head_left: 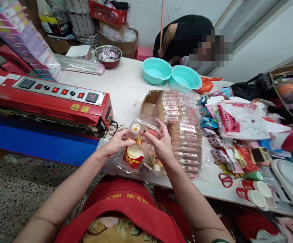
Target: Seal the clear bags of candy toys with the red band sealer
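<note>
Both hands hold a clear plastic pack (134, 152) over the table's front edge. Inside it show a fried-egg piece, a small round colourful piece and a red pouch with a yellow M-like mark. My left hand (117, 143) pinches the pack's left side between thumb and fingers. On the right side, my right hand (161, 141) grips the pack's upper part, thumb on top. Right beside my right hand stands a cardboard box (150, 101) filled with rows of similar clear packs (184, 131).
A red sealing machine (85, 113) with a blue belt (35, 136) lies left. Behind are two turquoise basins (157, 71) and a metal bowl (108, 55). Mixed packages, red scissors (225, 180) and paper cups (251, 196) lie right. A person (187, 37) bends beyond the table.
</note>
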The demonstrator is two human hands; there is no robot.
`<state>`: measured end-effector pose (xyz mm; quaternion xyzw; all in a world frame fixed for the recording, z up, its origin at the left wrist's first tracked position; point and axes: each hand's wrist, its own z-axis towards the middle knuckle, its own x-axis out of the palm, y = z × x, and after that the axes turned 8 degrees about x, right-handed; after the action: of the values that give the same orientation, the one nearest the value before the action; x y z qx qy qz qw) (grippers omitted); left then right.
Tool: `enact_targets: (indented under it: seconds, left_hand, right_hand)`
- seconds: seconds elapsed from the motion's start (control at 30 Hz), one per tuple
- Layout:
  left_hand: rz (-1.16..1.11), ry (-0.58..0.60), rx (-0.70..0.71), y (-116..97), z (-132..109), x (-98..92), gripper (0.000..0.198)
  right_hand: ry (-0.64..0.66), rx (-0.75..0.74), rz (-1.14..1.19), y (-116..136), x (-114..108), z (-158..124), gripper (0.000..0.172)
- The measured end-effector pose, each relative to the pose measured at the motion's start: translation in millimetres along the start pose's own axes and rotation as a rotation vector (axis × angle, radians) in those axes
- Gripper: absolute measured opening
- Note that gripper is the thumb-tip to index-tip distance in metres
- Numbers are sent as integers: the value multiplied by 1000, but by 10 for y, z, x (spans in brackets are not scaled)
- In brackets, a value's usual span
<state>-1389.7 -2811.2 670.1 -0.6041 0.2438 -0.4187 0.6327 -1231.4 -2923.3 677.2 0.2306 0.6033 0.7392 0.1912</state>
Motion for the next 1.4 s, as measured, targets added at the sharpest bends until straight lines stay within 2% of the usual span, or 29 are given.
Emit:
enact_targets:
  seconds: [0.07,0.13,0.2,0.23,0.3,0.37,0.53,0.63,0.77,0.83,0.93,1.1,1.27,1.33,1.4]
  left_hand:
    - [10,-64,-20,125,-160,-155,41]
    - [9,-96,-55,179,-309,-314,41]
    - [-30,-106,-93,193,-439,-462,45]
    - [-63,-117,-112,194,-492,-526,47]
    - [-121,-175,-136,190,-557,-624,52]
    - [-145,-282,-134,179,-556,-688,53]
    - [-145,-548,-84,155,-394,-816,37]
    - [-121,-674,-103,228,-335,-888,31]
    - [-73,-830,3,415,-280,-944,28]
    - [-67,-873,22,479,-252,-974,29]
    - [-116,-871,-19,484,-273,-1063,31]
    - [-181,-755,-172,400,-492,-1326,45]
    - [-179,-882,-88,340,-547,-1588,52]
    - [-161,-943,-36,301,-550,-1728,48]
    - [-87,-1047,-5,257,-592,-1930,42]
  right_hand:
    - [53,-10,-56,-63,88,45,79]
    - [195,48,-127,-125,154,113,60]
    - [337,169,-162,-200,225,190,37]
    - [370,223,-163,-242,271,224,32]
    - [359,279,-144,-325,391,274,33]
    - [342,293,-141,-393,539,293,33]
    - [394,275,-191,-511,856,300,30]
    - [382,253,-226,-605,933,337,27]
    - [344,261,-231,-734,1002,378,25]
    - [316,266,-204,-779,1057,392,25]
    - [256,314,-110,-843,1160,439,31]
    - [234,404,17,-1026,1410,646,43]
    - [157,411,84,-1198,1758,761,49]
    - [109,357,90,-1180,1740,720,49]
    - [94,222,1,-1087,1519,667,47]
